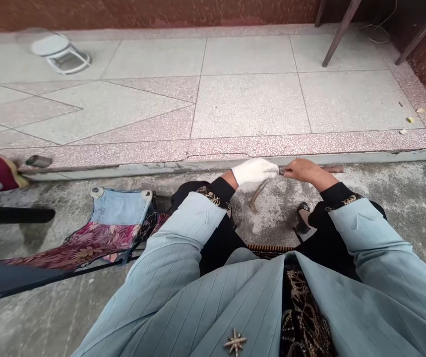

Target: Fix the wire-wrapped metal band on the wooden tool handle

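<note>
My left hand [255, 171] wears a white glove and is closed at the left end of a brown stick [334, 169]. The bare fingers of my right hand [304, 170] wrap around the same stick, just right of the glove, and its far end juts out to the right. Below the gloved fingers shows a thin, curved, tan-brown piece [259, 197] with a hooked lower end. Whether it joins the stick or lies apart is hidden by the glove.
A low step edge [213, 168] runs just beyond my hands. On the left stand a folding chair [118, 213], a dark cylinder [19, 214], a small cup-like object [38, 161] and another person's red shoe [2, 171]. Farther off are a white stool [54, 47] and wooden legs [341, 34].
</note>
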Demonstrator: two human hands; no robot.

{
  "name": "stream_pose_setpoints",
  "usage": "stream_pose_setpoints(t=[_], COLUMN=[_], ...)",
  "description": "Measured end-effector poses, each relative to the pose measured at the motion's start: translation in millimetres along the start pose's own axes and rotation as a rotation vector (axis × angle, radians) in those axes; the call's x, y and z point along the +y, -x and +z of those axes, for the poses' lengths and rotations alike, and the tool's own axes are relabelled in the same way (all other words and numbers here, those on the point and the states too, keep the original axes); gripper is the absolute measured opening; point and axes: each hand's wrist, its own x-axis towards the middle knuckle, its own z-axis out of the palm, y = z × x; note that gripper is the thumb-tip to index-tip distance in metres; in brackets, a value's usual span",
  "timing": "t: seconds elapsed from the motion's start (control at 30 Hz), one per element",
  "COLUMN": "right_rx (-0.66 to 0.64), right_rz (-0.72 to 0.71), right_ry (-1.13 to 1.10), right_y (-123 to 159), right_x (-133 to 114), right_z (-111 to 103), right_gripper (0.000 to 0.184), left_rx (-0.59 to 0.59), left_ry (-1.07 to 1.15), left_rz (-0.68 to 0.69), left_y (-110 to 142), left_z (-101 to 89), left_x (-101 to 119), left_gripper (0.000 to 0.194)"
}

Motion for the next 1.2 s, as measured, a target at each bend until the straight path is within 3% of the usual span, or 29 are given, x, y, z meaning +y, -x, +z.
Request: stream_pose_setpoints(t=[0.17,0.3,0.47,0.6,0.73,0.83,0.9,1.03,1.13,1.2], right_rx=[-0.095,-0.019,0.292,0.446,0.520,0.540,0.432,-0.037,-0.320,-0.394], right_rz=[-0.256,-0.369,-0.262,-0.153,-0.015,0.058,0.082,0.031,-0.114,-0.248], right_ry=[-0.236,-0.518,-0.734,-0.795,-0.672,-0.449,-0.277,-0.079,-0.177,-0.307], right_y=[6.9,16.2,30.0,32.6,22.6,12.2,6.7,2.0,4.8,9.3], right_x=[-12.6,-15.6,-10.2,-3.6,2.8,5.8,5.4,-5.1,-18.1,-23.3], right_z=[-0.7,-9.4,-28.6,-38.1,-33.8,-25.4,-19.8,-9.3,-4.9,-6.3], right_gripper=[0.024,0.031,0.043,0.041,0.038,0.034,0.033,0.026,0.020,0.020], left_rx=[0.126,0.202,0.197,0.100,0.036,0.009,-0.011,0.001,0.012,0.010], left_ry=[0.119,0.243,0.393,0.400,0.500,0.455,0.362,0.217,0.185,0.176], left_rz=[-0.072,-0.081,-0.124,-0.059,0.024,0.054,0.041,-0.033,-0.040,-0.022], left_y=[3.0,1.4,-0.5,1.8,2.8,4.3,6.1,9.2,11.1,12.4], left_z=[-12.6,-13.3,-6.2,3.3,10.1,10.6,9.9,9.6,9.3,7.5], left_x=[-4.9,-17.1,-26.9,-14.6,-1.0,1.7,2.0,1.7,-1.0,-3.2], left_gripper=[0.032,0.031,0.032,0.034,0.033,0.033,0.032,0.019,0.017,0.019])
